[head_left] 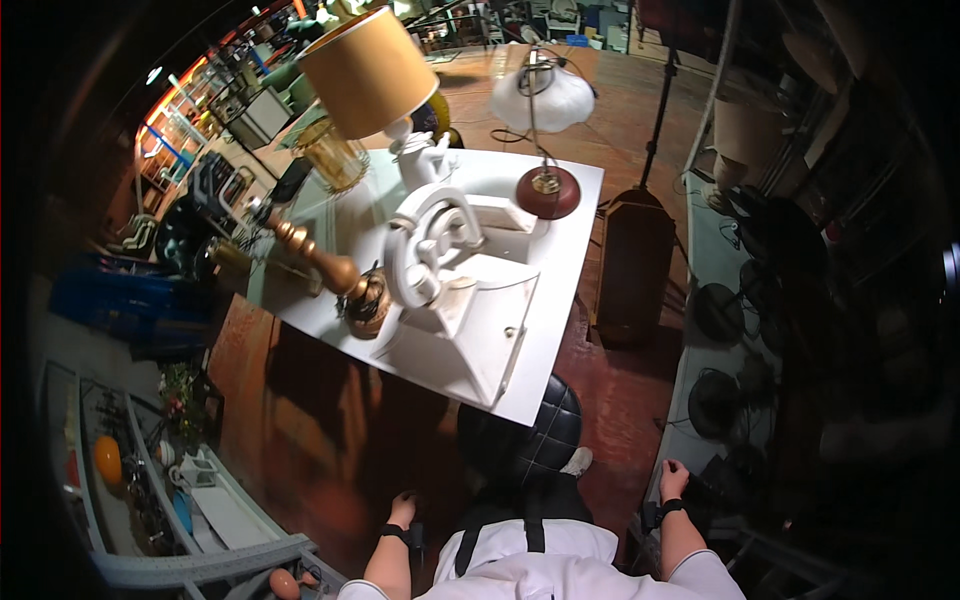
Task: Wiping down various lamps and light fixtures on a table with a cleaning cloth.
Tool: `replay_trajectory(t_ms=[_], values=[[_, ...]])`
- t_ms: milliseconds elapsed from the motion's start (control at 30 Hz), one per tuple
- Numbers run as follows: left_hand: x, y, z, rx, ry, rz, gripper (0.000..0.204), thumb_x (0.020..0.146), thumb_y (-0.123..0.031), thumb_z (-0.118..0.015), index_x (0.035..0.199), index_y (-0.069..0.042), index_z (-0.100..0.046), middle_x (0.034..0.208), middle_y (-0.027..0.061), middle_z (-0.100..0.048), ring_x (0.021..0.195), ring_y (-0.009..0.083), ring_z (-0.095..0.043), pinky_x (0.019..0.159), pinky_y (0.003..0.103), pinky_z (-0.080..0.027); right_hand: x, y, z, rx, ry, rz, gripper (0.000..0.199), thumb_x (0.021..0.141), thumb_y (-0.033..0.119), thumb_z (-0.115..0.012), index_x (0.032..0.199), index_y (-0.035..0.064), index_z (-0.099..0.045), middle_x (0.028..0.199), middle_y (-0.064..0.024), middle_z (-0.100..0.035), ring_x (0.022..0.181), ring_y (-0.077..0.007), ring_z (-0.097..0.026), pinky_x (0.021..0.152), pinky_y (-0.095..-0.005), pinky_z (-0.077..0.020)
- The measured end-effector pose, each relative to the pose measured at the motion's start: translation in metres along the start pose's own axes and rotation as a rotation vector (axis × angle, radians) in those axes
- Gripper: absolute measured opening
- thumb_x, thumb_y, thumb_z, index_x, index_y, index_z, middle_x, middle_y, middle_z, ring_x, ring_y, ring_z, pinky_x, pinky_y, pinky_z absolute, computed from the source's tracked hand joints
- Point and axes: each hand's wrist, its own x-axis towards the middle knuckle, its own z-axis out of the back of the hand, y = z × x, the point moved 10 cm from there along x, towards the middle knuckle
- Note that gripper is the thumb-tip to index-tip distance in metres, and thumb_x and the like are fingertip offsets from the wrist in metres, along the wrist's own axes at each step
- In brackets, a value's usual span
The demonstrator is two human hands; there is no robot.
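My left hand (403,508) hangs low at my side, fingers loosely curled, with nothing visible in it. On the right, my right hand (674,480) is also curled and looks bare, close to the edge of a long pale shelf (690,375). Dark bands circle both wrists. Ahead, apart from both hands, stands a white table (568,310). It bears a white angular piece with a ring-shaped part (475,330), a turned wooden lamp base (325,262), a lamp with a yellow shade (368,75) and a lamp with a white glass shade (560,98).
A black quilted round stool (550,425) stands partly under the table's near corner. Beyond the table's right side is a dark wooden case (635,265). Dark lamp bases line the right shelf. Grey shelving (225,570) with assorted items is at lower left, near a blue covered heap (135,305).
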Motion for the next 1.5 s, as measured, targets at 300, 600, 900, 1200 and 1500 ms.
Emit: replay_trajectory(t_ms=[300,600,900,1200,1500], values=[[0.003,0.071,0.034,-0.007,0.021,-0.007,0.031,0.086,-0.011,-0.046,0.115,-0.002,-0.053,0.098,0.0095,-0.062,0.082,0.0184,-0.06,0.065,0.029,-0.048,-0.054,0.0,0.005,0.067,0.013,-0.066,0.037,0.086,0.031,-0.058,0.075,-0.0046,-0.064,0.065,-0.0085,-0.06,0.06,-0.0144,-0.054,0.059,-0.03,-0.0432],[-0.027,0.264,0.131,-0.271,-0.132,0.251,0.026,0.087,-0.014,-0.047,0.109,-0.004,-0.056,0.096,0.0121,-0.063,0.079,0.0205,-0.063,0.059,0.031,-0.05,-0.15,0.124,-0.081,0.26,0.32,0.288,0.031,0.086,0.026,-0.059,0.087,-0.0036,-0.065,0.081,-0.0082,-0.065,0.067,-0.0109,-0.058,0.058,-0.0231,-0.0438],[-0.065,0.428,0.136,-1.137,-0.281,0.232,0.017,0.082,-0.005,-0.053,0.092,0.009,-0.056,0.083,0.0171,-0.062,0.071,0.0254,-0.063,0.062,0.035,-0.054,-0.31,0.267,-0.237,-0.071,0.977,0.565,0.018,0.081,0.008,-0.062,0.094,-0.0038,-0.065,0.076,-0.0054,-0.065,0.068,-0.0128,-0.06,0.063,-0.0236,-0.0475],[-0.037,0.35,0.227,-0.485,-0.379,0.167,0.021,0.086,-0.011,-0.05,0.104,-0.003,-0.058,0.096,0.0131,-0.061,0.082,0.0251,-0.06,0.069,0.038,-0.051,-0.355,0.273,-0.384,-0.268,1.171,0.448,0.018,0.083,0.015,-0.061,0.089,-0.0009,-0.067,0.067,-0.0027,-0.06,0.054,-0.0086,-0.051,0.048,-0.0218,-0.0394],[0.086,0.167,0.4,-0.769,-0.393,0.127,0.022,0.09,-0.017,-0.049,0.108,-0.008,-0.056,0.097,0.0079,-0.063,0.084,0.0163,-0.061,0.063,0.028,-0.048,-0.41,0.36,-0.511,-0.507,1.087,0.403,0.027,0.083,0.025,-0.062,0.086,-0.0014,-0.065,0.071,-0.0091,-0.064,0.062,-0.0171,-0.06,0.055,-0.0279,-0.0476]])
